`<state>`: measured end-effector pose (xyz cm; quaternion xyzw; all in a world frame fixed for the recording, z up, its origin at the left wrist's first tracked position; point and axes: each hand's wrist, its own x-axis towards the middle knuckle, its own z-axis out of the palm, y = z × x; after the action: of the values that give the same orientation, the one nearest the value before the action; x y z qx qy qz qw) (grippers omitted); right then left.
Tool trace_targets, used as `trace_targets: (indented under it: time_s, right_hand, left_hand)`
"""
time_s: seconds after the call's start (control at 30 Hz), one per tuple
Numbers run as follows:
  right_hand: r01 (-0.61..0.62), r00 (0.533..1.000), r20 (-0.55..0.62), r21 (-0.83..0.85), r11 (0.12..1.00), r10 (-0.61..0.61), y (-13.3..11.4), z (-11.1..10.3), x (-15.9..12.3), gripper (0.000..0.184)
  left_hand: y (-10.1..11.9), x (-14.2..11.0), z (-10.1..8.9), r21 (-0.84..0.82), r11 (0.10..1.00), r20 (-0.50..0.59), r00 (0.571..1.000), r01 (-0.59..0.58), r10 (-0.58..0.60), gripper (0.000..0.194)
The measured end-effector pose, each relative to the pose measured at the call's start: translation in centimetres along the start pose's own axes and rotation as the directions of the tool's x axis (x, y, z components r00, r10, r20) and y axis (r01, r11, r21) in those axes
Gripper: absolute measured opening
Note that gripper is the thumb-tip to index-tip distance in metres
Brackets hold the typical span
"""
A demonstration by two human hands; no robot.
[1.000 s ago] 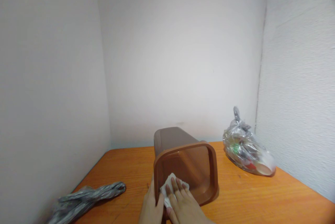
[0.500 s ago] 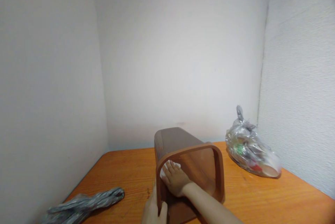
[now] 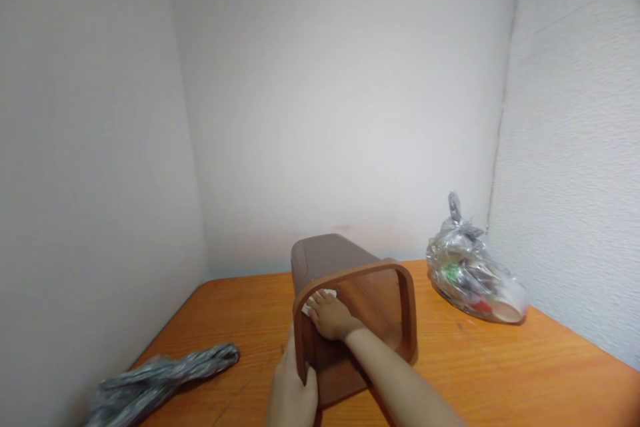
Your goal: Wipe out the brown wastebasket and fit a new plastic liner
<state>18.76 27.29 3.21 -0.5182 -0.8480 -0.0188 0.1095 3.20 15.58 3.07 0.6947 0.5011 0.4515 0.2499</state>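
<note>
A brown plastic bin (image 3: 320, 257) lies on its side on the orange wooden table (image 3: 500, 367), its mouth facing me. My left hand (image 3: 291, 390) grips the near left edge of the rim, thumb inside. My right hand (image 3: 331, 316) reaches deep into the bin and presses a white cloth (image 3: 325, 294) against the inner left wall with flat fingers. Only a small edge of the cloth shows past the fingertips.
A tied clear bag of rubbish (image 3: 470, 277) lies at the back right near the wall. A crumpled grey plastic bag (image 3: 160, 377) lies at the front left. White walls close in the table on three sides.
My right hand has pushed the cloth from the rim deep into the bin along the left wall. My left hand stays on the rim. The view shifted slightly.
</note>
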Motion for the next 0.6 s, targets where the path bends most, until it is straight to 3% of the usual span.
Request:
trace_targets:
  time_s: [0.1, 0.23, 0.3, 0.37, 0.5, 0.6]
  right_hand:
    - [0.074, 0.994, 0.075, 0.012, 0.997, -0.075, -1.0, -1.3, -3.0, 0.046]
    - [0.208, 0.969, 0.124, 0.036, 0.977, -0.211, -3.2, -4.1, -9.9, 0.049]
    - [0.149, 0.979, 0.126, 0.081, 0.986, -0.158, -4.2, -5.6, -13.3, 0.050]
    - [0.068, 0.975, 0.202, 0.113, 0.991, -0.090, -4.9, -6.8, -15.7, 0.052]
    - [-0.015, 0.954, 0.298, 0.111, 0.994, -0.019, -5.2, -7.3, -16.9, 0.069]
    - [-0.013, 0.972, 0.234, 0.116, 0.993, -0.015, -4.8, -6.4, -16.1, 0.076]
  left_hand:
    - [0.2, -0.1, 0.1, -0.035, 0.999, -0.047, 0.999, -0.001, -0.001, 0.035]
    - [0.5, -0.3, -0.1, -0.078, 0.997, -0.061, 0.998, -0.018, 0.014, 0.031]
    - [0.8, -0.4, -0.3, -0.080, 0.997, -0.045, 0.999, -0.014, 0.011, 0.029]
    - [1.2, -0.5, -0.6, -0.052, 0.999, -0.036, 0.999, -0.006, 0.004, 0.027]
    - [1.6, -0.5, -0.9, 0.018, 1.000, 0.013, 1.000, -0.003, 0.002, 0.027]
    - [1.5, -0.4, -1.0, 0.043, 0.999, 0.063, 0.998, 0.005, -0.008, 0.026]
